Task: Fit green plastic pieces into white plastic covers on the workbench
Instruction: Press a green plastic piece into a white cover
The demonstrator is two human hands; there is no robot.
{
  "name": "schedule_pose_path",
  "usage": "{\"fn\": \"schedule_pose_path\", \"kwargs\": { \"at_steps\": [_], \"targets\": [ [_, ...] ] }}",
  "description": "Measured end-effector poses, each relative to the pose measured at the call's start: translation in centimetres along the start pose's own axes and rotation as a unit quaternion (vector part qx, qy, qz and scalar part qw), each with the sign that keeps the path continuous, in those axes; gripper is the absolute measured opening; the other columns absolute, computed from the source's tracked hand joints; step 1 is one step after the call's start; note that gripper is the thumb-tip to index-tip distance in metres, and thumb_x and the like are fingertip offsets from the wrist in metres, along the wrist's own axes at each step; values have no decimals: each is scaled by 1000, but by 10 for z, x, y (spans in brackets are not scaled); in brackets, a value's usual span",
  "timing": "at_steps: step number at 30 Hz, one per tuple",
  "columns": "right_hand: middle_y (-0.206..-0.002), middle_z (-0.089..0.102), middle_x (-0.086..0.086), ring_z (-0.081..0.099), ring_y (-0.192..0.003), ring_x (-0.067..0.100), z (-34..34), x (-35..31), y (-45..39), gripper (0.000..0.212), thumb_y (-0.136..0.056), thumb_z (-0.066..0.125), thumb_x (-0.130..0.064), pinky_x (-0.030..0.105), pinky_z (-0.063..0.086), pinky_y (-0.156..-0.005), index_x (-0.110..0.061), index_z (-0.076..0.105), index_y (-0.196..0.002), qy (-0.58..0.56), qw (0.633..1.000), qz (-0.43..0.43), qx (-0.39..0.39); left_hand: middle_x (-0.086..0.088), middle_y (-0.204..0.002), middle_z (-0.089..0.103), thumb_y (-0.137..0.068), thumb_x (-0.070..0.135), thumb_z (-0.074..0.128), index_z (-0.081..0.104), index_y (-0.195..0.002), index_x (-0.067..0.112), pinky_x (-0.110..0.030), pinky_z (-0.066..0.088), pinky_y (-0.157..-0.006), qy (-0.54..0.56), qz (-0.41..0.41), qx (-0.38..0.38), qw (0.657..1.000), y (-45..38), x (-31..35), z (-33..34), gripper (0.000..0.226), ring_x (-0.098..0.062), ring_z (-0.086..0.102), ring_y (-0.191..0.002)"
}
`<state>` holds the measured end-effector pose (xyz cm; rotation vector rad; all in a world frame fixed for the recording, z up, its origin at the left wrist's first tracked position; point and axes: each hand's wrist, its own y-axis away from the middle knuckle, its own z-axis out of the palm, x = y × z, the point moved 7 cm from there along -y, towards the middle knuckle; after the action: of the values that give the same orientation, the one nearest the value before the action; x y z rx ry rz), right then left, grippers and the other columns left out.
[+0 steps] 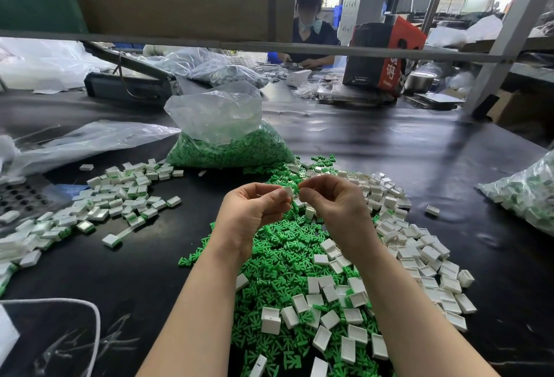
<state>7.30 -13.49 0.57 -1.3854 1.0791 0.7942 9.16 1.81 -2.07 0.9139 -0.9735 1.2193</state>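
Above the middle of the black workbench (389, 149), my left hand (254, 211) pinches a small white cover (288, 191) between thumb and fingers. My right hand (332, 199) pinches a green piece (295, 187) right against that cover. Under my hands lies a heap of loose green pieces (278, 259). Empty white covers (419, 256) spread to the right and front. On the left lies a pile of covers with green inside (114, 199).
An open plastic bag of green pieces (227, 149) stands behind my hands. Another bag of fitted covers (527, 193) lies at the right edge. Empty plastic sheeting (84, 140) lies at the left. A person (308, 23) works across the bench near a red and black box (380, 56).
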Motion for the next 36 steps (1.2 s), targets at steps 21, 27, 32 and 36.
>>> {"fn": "schedule_pose_path", "kwargs": {
  "at_steps": [21, 27, 32, 36],
  "targets": [
    [-79, 70, 9, 60, -66, 22, 5, 10, 2, 9, -94, 62, -17, 35, 50, -65, -9, 64, -95, 73, 995, 34, -64, -10, -71, 73, -78, 7, 79, 72, -83, 5, -18, 51, -58, -129, 84, -5, 988, -3, 8, -5, 9, -15, 70, -65],
    [-62, 54, 0, 43, -58, 15, 14, 15, 4, 32, -103, 45, -21, 36, 37, -59, -10, 55, -75, 169, 974, 21, -151, -2, -70, 71, -89, 15, 69, 65, -90, 7, -21, 48, -59, -245, 64, -54, 966, -4, 1, 1, 10, -9, 63, -62],
    [-64, 50, 2, 43, -63, 19, 16, 16, 4, 31, -104, 44, -19, 40, 38, -63, -10, 52, -75, 158, 969, 29, -187, 1, -64, 58, -100, 18, 51, 58, -82, 13, -25, 37, -58, -310, 40, -156, 937, 2, -5, 13, 20, -11, 48, -58],
    [-61, 47, -1, 41, -60, 15, 18, 25, 9, 36, -105, 40, -23, 35, 35, -63, -16, 51, -72, 146, 960, 77, -228, 3, -58, 51, -100, 17, 51, 56, -75, 14, -25, 33, -56, -319, 40, -163, 933, 3, -5, 13, 26, -15, 42, -59]
  ]
}}
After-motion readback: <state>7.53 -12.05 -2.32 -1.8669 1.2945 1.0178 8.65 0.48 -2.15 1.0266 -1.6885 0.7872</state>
